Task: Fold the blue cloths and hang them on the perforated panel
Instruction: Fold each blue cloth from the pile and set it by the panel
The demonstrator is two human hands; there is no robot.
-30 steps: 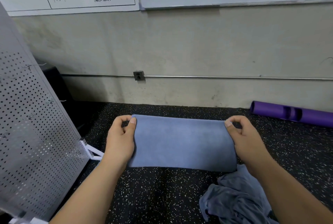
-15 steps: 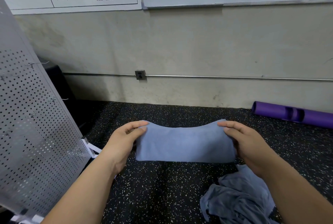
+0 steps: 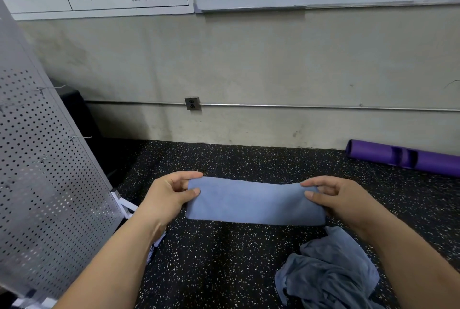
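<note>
Blue cloth [image 3: 254,203], folded to a long strip, lying on the speckled floor [image 3: 224,259], far edge raised a little at both ends and sagging in the middle. Pinched at the left end between thumb and fingers of the left hand [image 3: 169,196], at the right end likewise by the right hand [image 3: 343,199].

Mid-fold, by the look of it. To do it well: keep both pinches level, draw gently apart to take out the sag, lay far edge square onto near edge, then press flat. Mind the corners, likely to skew under an uneven pull.

Open floor ahead and between the arms. Panel [image 3: 49,184] leaning close on the left, wire hooks [image 3: 74,138] jutting out, white foot [image 3: 123,205] just beside the left wrist. Heap [image 3: 328,271] of crumpled cloth near the right forearm, apart from the strip. Purple roller [image 3: 403,157] well off to the right, by the wall [image 3: 249,72].
</note>
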